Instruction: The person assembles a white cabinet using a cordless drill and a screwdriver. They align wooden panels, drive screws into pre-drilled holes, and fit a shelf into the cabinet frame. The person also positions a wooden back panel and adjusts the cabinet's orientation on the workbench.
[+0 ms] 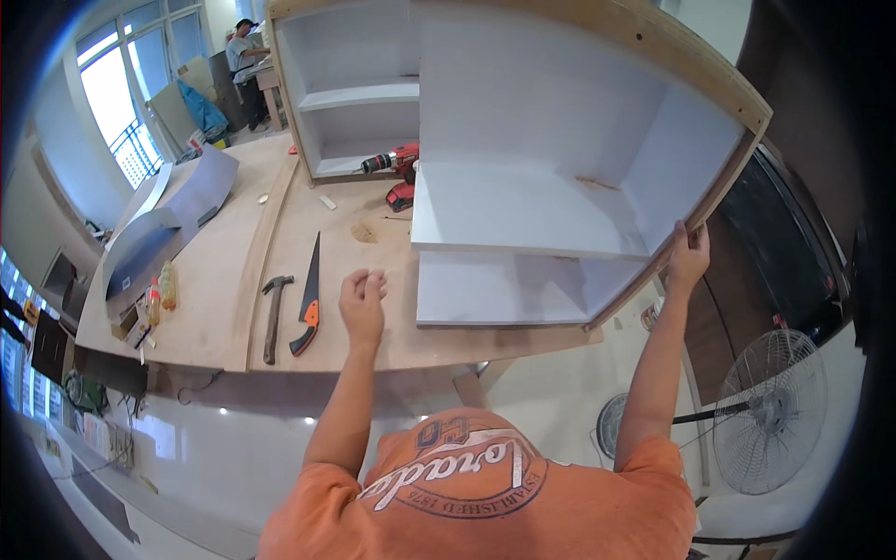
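Observation:
A white-lined wooden cabinet [523,201] with shelves stands on the plywood worktable in front of me. My right hand [689,254] is closed round the cabinet's right outer edge, fingers on the wooden frame. My left hand [362,301] hovers over the table's front part, left of the cabinet's lower shelf, fingers curled in; anything between them is too small to make out. To its left lie a handsaw [310,308] with an orange and black handle and a claw hammer [274,317]. A red and black cordless drill [399,173] rests against the cabinet's inner divider.
A long wooden strip [268,252] runs across the plywood table [210,299]. Bent white sheets [201,187] and bottles [166,287] are farther left. A standing fan [770,411] is on the floor at my right. Another person [245,70] works at the far back left.

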A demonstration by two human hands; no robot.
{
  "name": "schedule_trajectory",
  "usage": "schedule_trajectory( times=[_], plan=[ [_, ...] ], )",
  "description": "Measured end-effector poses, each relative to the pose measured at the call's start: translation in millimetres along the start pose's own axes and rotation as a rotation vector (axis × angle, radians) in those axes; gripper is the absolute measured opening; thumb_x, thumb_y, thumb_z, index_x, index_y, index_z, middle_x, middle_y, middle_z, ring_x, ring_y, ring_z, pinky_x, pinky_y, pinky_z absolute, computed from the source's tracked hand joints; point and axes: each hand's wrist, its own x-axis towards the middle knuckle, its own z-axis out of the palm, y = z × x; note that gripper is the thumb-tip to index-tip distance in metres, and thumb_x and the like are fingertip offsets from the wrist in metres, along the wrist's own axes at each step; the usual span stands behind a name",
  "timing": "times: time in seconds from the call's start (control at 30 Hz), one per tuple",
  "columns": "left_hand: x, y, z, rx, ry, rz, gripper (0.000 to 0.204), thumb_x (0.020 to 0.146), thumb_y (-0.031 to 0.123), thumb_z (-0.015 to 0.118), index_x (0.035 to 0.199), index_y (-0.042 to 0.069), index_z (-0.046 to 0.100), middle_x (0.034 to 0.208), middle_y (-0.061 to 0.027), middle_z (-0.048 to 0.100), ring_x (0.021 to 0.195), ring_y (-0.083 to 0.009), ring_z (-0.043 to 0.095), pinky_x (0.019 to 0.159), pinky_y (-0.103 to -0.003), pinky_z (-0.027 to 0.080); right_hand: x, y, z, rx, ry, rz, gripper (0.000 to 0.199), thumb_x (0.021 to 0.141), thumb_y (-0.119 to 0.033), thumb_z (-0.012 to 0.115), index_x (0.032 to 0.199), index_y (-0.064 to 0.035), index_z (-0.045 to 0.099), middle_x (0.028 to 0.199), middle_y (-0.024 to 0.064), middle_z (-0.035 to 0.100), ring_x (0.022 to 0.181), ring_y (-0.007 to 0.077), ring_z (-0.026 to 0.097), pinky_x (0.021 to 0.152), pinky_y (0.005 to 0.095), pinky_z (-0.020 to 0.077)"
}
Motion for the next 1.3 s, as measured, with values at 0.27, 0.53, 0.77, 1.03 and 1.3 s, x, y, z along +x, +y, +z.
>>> schedule_trajectory(
  times=[0.27, 0.53, 0.77, 1.03, 1.3],
  plan=[
    [13, -132, -179, 1.332, -0.879, 0.251, 0.073, 0.087, 0.037, 0.071, 0.147, 0.005, 0.045, 0.154, -0.0226, 0.039, 0.146, -0.0380, 0.032, 0.119, -0.050, 0.026, -156, -112, 125, -0.356, -0.557, -0.447, 0.058, 0.086, -0.032, 0.076, 0.135, -0.0061, 0.057, 0.144, 0.0152, 0.052, 0.135, 0.0327, 0.047, 0.114, 0.0492, 0.0339],
    [-7, -129, -202, 1.434, -1.088, 0.103, 0.100, 0.084, 0.040, 0.074, 0.160, 0.012, 0.014, 0.167, -0.0189, 0.006, 0.153, -0.0417, 0.005, 0.118, -0.065, 0.010, -221, -131, 180, -0.632, -0.673, -0.575, 0.060, 0.077, -0.020, 0.077, 0.134, -0.0166, 0.059, 0.145, 0.0038, 0.055, 0.135, 0.0258, 0.049, 0.112, 0.0509, 0.0342],
    [-7, -137, -202, 1.400, -1.124, 0.091, 0.105, 0.082, 0.039, 0.075, 0.161, 0.014, 0.010, 0.167, -0.0198, 0.005, 0.153, -0.0435, 0.003, 0.118, -0.066, 0.008, -231, -117, 195, -0.622, -0.444, -0.593, 0.058, 0.068, 0.003, 0.063, 0.122, -0.0186, 0.069, 0.132, 0.0012, 0.066, 0.126, 0.0238, 0.058, 0.103, 0.0438, 0.0401],
    [-1, -130, -199, 1.435, -1.175, 0.031, 0.109, 0.082, 0.042, 0.076, 0.161, 0.014, 0.007, 0.167, -0.0202, 0.001, 0.153, -0.0432, -0.001, 0.118, -0.065, 0.005, -235, -122, 201, -0.590, -0.385, -0.537, 0.058, 0.067, 0.005, 0.060, 0.119, -0.0192, 0.071, 0.128, 0.0000, 0.068, 0.124, 0.0229, 0.060, 0.102, 0.0424, 0.0401],
    [-2, -126, -197, 1.435, -1.183, 0.022, 0.107, 0.083, 0.043, 0.073, 0.162, 0.014, 0.007, 0.168, -0.0178, 0.002, 0.154, -0.0418, -0.001, 0.119, -0.065, 0.006, -239, -123, 201, -0.563, -0.346, -0.529, 0.058, 0.065, 0.005, 0.059, 0.117, -0.0174, 0.071, 0.127, -0.0001, 0.069, 0.121, 0.0233, 0.061, 0.101, 0.0413, 0.0399]
  ],
)
